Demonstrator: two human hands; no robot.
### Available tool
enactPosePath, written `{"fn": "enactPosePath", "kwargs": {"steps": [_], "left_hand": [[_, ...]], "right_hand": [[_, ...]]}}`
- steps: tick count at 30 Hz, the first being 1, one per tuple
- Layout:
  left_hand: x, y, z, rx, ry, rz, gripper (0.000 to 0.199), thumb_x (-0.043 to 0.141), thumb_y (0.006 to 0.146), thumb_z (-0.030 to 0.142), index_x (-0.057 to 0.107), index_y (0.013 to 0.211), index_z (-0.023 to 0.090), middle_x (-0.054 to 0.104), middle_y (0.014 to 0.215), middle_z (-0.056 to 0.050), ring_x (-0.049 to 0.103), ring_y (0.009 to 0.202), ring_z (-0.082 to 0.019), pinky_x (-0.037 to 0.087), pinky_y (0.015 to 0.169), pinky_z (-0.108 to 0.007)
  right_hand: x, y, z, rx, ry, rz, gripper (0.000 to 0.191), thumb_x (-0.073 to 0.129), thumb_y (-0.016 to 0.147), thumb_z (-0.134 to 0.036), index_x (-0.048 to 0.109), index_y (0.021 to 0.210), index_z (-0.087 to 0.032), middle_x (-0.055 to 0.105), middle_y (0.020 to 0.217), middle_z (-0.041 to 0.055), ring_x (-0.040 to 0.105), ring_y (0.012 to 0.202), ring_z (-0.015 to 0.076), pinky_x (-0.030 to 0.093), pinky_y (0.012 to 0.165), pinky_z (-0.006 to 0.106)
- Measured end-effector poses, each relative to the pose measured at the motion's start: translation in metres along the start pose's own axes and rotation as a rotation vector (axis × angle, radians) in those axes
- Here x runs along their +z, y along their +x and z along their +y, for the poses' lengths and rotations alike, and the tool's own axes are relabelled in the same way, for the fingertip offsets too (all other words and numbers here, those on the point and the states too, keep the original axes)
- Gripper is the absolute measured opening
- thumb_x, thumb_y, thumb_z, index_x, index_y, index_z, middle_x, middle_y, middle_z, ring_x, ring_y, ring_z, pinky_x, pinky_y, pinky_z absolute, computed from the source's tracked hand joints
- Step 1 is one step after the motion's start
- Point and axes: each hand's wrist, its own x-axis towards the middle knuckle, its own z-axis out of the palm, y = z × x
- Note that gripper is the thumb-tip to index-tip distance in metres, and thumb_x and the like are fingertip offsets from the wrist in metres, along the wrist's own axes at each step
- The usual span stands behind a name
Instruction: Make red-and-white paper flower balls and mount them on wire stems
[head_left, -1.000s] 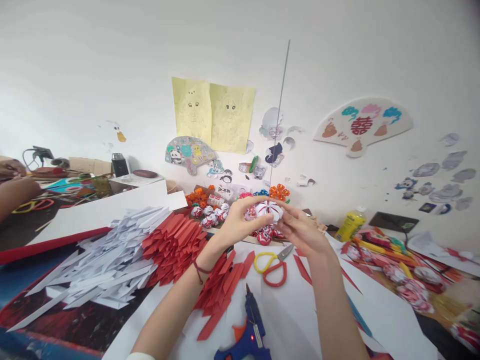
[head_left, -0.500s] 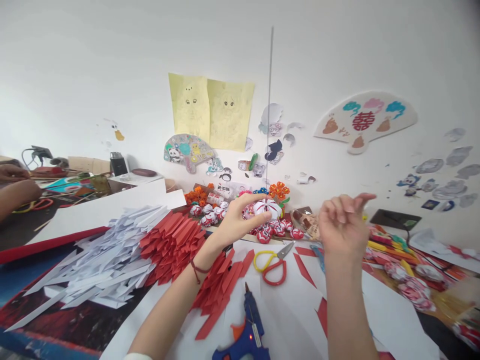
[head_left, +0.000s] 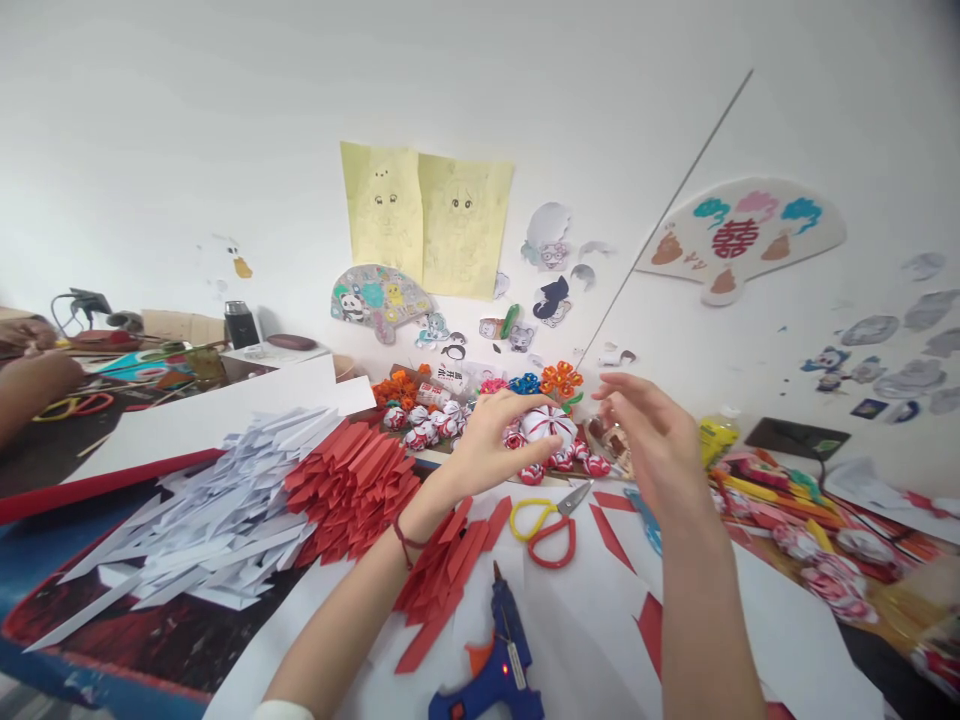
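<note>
My left hand (head_left: 495, 435) holds a white paper ball with thin red stripes (head_left: 549, 428) between thumb and fingers, above the table. From around the ball a long thin grey rod (head_left: 675, 195) rises and slants up to the right. To the right of the ball is my right hand (head_left: 656, 440), raised and apart from it, fingers loosely bent and separated, with nothing visible in them. Below the hands lie yellow-and-red-handled scissors (head_left: 551, 525) and a blue glue gun (head_left: 499, 655) with a lit red lamp, both on white paper.
Folded white paper strips (head_left: 217, 510) and red paper strips (head_left: 352, 490) are heaped on the left. Red-and-white paper balls (head_left: 435, 425) and orange flowers (head_left: 401, 385) stand along the wall. Another person's hand (head_left: 45, 385) is at far left. A yellow bottle (head_left: 718, 435) stands right.
The rod has swung from upright to a slant toward the right. My right hand has turned and moved left, closer to the ball. My left hand keeps its hold.
</note>
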Motion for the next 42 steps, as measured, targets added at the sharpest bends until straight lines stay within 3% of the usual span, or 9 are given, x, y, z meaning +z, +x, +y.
{"fn": "enactPosePath", "kwargs": {"steps": [4,8,16,22,27,31,36,42], "left_hand": [[0.003,0.000,0.000,0.012,0.001,-0.034,0.034,0.070,0.087,0.038,0.066,0.117,0.023,0.072,0.110,-0.004,0.061,0.097,-0.023,0.040,0.091,-0.038],[0.006,0.000,-0.002,0.034,0.020,-0.045,0.036,0.071,0.086,0.041,0.065,0.117,0.023,0.073,0.111,-0.004,0.063,0.098,-0.023,0.039,0.090,-0.038],[0.008,-0.001,0.001,0.093,0.014,-0.030,0.038,0.070,0.087,0.042,0.064,0.119,0.022,0.074,0.110,-0.004,0.064,0.094,-0.021,0.039,0.088,-0.037],[0.011,-0.002,0.003,0.136,0.024,-0.029,0.043,0.069,0.086,0.043,0.062,0.124,0.023,0.075,0.110,-0.004,0.065,0.091,-0.021,0.038,0.088,-0.038],[0.011,-0.003,0.003,0.184,0.067,-0.027,0.045,0.068,0.088,0.043,0.060,0.127,0.024,0.073,0.116,-0.004,0.064,0.097,-0.022,0.037,0.089,-0.037],[0.012,-0.003,0.003,0.188,0.078,-0.032,0.047,0.068,0.088,0.042,0.057,0.130,0.025,0.073,0.115,-0.004,0.064,0.094,-0.021,0.036,0.089,-0.037],[0.010,-0.003,0.005,0.179,0.083,-0.025,0.040,0.069,0.087,0.041,0.061,0.122,0.022,0.074,0.113,-0.005,0.065,0.094,-0.021,0.035,0.091,-0.038],[0.009,-0.004,0.002,0.177,0.080,-0.008,0.039,0.069,0.088,0.040,0.061,0.121,0.022,0.073,0.116,-0.006,0.065,0.094,-0.021,0.036,0.094,-0.039]], "right_hand": [[0.009,-0.003,-0.001,0.011,-0.126,-0.137,0.024,0.067,0.089,-0.040,0.071,0.109,-0.027,0.067,0.102,0.0037,0.061,0.092,0.0174,0.048,0.081,0.030],[0.013,-0.006,-0.009,-0.102,-0.155,-0.219,0.017,0.064,0.092,-0.036,0.074,0.102,-0.027,0.066,0.105,0.0040,0.060,0.099,0.0180,0.048,0.086,0.030],[0.020,-0.012,-0.022,-0.314,-0.185,-0.189,0.012,0.065,0.091,-0.025,0.074,0.098,-0.028,0.067,0.098,0.0038,0.061,0.099,0.0192,0.048,0.087,0.034],[0.020,-0.016,-0.027,-0.331,-0.216,-0.167,0.011,0.066,0.091,-0.024,0.074,0.095,-0.029,0.068,0.095,0.0029,0.062,0.095,0.0193,0.049,0.086,0.035],[0.013,-0.014,-0.028,-0.251,-0.291,-0.273,0.019,0.069,0.089,-0.027,0.072,0.107,-0.030,0.067,0.105,0.0031,0.060,0.099,0.0191,0.048,0.088,0.035],[0.004,-0.011,-0.023,-0.232,-0.288,-0.329,0.018,0.072,0.086,-0.026,0.073,0.103,-0.030,0.067,0.106,0.0021,0.060,0.098,0.0178,0.047,0.085,0.032],[-0.001,-0.011,-0.020,-0.293,-0.251,-0.213,0.011,0.068,0.089,-0.022,0.075,0.097,-0.027,0.069,0.097,0.0037,0.062,0.095,0.0194,0.048,0.079,0.032],[-0.002,-0.013,-0.022,-0.354,-0.245,-0.115,0.011,0.067,0.088,-0.020,0.070,0.077,-0.021,0.066,0.078,0.0024,0.060,0.075,0.0169,0.045,0.067,0.031]]}}
